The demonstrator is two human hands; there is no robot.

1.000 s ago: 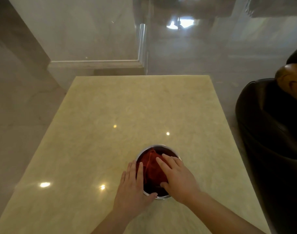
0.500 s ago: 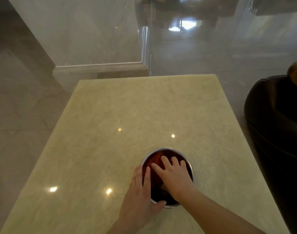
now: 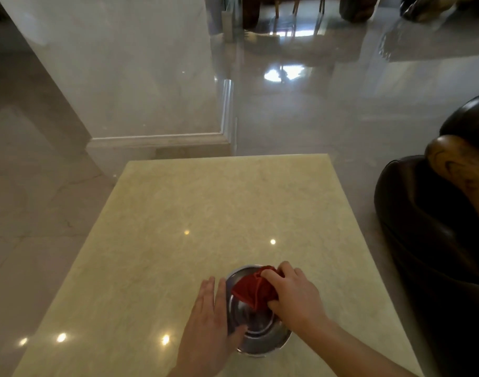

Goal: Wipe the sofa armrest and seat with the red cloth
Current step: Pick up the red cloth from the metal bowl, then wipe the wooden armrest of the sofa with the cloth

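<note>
A bunched red cloth (image 3: 253,291) hangs just above a shiny metal bowl (image 3: 260,333) near the front of a cream marble table (image 3: 205,213). My right hand (image 3: 295,293) grips the cloth from the right, fingers closed over its top. Flat against the bowl's left rim lies my left hand (image 3: 211,319), fingers together, thumb on the rim. The dark leather sofa (image 3: 434,240) stands to the right of the table, and its wooden armrest (image 3: 461,172) curves up at the right edge.
Glossy grey floor tiles surround the table. A pale marble pillar base (image 3: 156,140) stands behind the table's far left. Dark wooden furniture (image 3: 352,9) sits far off at the top of the view.
My right hand has closed on the red cloth and lifted it up out of the bowl, baring the bowl's bottom. My left hand stays at the bowl's left side.
</note>
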